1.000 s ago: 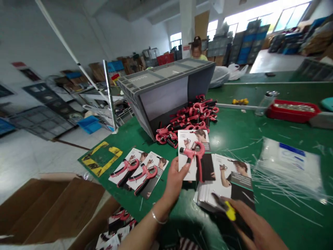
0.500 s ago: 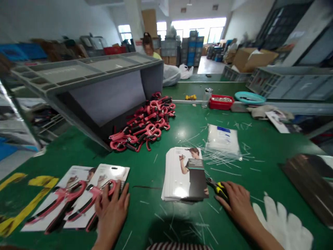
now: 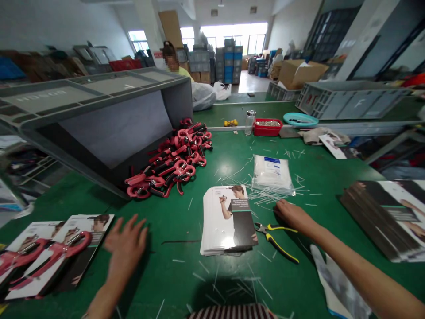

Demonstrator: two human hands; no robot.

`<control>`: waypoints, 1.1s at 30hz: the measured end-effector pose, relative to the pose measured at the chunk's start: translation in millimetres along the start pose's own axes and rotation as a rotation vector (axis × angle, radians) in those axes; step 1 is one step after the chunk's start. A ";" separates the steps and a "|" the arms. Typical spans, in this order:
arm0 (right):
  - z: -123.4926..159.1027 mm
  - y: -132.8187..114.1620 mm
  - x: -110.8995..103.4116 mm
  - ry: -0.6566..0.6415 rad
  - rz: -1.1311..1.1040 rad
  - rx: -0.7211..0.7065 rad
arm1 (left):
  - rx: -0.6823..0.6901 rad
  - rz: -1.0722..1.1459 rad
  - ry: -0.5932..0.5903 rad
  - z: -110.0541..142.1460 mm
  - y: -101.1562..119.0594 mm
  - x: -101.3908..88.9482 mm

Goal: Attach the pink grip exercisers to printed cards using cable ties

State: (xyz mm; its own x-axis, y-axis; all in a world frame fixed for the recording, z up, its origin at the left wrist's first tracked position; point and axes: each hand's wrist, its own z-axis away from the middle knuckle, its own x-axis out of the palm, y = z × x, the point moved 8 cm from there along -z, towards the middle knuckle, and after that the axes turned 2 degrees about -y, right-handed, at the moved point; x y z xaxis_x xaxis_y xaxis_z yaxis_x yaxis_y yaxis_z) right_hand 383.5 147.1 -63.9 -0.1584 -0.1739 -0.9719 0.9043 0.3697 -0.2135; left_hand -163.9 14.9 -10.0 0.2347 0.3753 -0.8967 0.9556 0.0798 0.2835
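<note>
Head view: the left hand (image 3: 126, 243) is spread open beside carded grips (image 3: 63, 251); whether the right hand (image 3: 294, 215) is closed cannot be told. White ties (image 3: 265, 196) by its fingertips are judged light, flexible, best pinched endwise.

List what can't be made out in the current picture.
All in the head view:
- Left hand: finger detail, blurred.
- Right hand: whether it pinches a strip, hidden by its curled fingers.
- Leftmost card: cut off by the left edge.
- Right stack: cut off by the right edge.
- Bag: fine label print, too small.
</note>
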 end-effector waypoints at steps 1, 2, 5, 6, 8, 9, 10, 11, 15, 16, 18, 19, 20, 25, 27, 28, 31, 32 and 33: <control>-2.1 -2.7 -2.2 -0.006 -0.004 -0.014 | 0.009 0.131 -0.061 -1.9 36.6 20.7; -3.7 -5.3 -5.7 -0.010 -0.009 -0.021 | 0.014 0.292 -0.168 -3.0 75.0 45.5; -3.3 -12.0 -24.4 0.002 -0.045 0.007 | -0.080 0.559 -0.320 -5.0 160.2 96.8; -1.4 -14.3 -32.4 0.015 -0.109 0.028 | -0.099 0.583 -0.297 -6.9 174.2 101.7; 4.0 -20.3 -46.2 0.034 -0.337 0.071 | -0.115 0.684 -0.286 -11.4 182.3 104.2; 6.4 -24.4 -50.3 0.030 -0.485 0.091 | -0.136 0.765 -0.306 -14.2 177.6 104.4; 8.3 -29.4 -52.2 0.016 -0.632 0.112 | -0.168 0.857 -0.350 -16.6 169.9 105.4; 9.2 -35.5 -52.4 -0.007 -0.756 0.129 | -0.214 0.940 -0.398 -18.6 160.6 106.3; 3.5 -65.9 -53.1 -0.063 -1.046 0.125 | -0.331 0.971 -0.333 -23.1 132.1 90.1; 0.3 -74.2 -54.8 -0.063 -1.074 0.107 | -0.354 0.979 -0.290 -21.6 130.2 84.2; -6.5 -90.9 -58.0 -0.077 -1.098 0.067 | -0.423 1.106 -0.285 -14.2 133.1 80.0; -9.9 -99.0 -59.5 -0.086 -1.100 0.049 | -0.461 1.201 -0.313 -9.4 136.4 80.7; -13.3 -107.2 -61.2 -0.094 -1.094 0.029 | -0.494 1.283 -0.339 -4.9 139.2 81.3; -34.9 -147.0 -78.7 0.048 -1.106 -0.047 | -0.542 1.404 -0.315 7.9 133.9 79.1; -46.1 -168.1 -85.0 0.142 -1.217 -0.082 | -0.553 1.429 -0.303 11.2 130.7 80.9; -52.1 -181.6 -85.0 0.160 -1.269 -0.109 | -0.564 1.439 -0.297 12.9 129.1 82.0; -68.0 -225.9 -71.8 0.127 -1.279 -0.200 | -0.583 1.456 -0.301 17.9 123.7 83.8; -71.6 -238.3 -63.7 0.107 -1.235 -0.221 | -0.596 1.461 -0.306 20.0 119.9 84.3; -74.2 -247.8 -54.7 0.093 -1.183 -0.232 | -0.619 1.467 -0.301 22.5 114.0 84.7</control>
State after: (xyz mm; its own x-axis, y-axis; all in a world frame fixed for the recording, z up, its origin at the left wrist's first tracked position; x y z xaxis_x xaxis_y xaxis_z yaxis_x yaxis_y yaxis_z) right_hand 138.6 132.7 34.9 -0.8764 -0.4525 -0.1651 0.0900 0.1830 -0.9790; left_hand -31.0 35.0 -61.3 0.9280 0.2808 0.2447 -0.3065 0.2024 0.9301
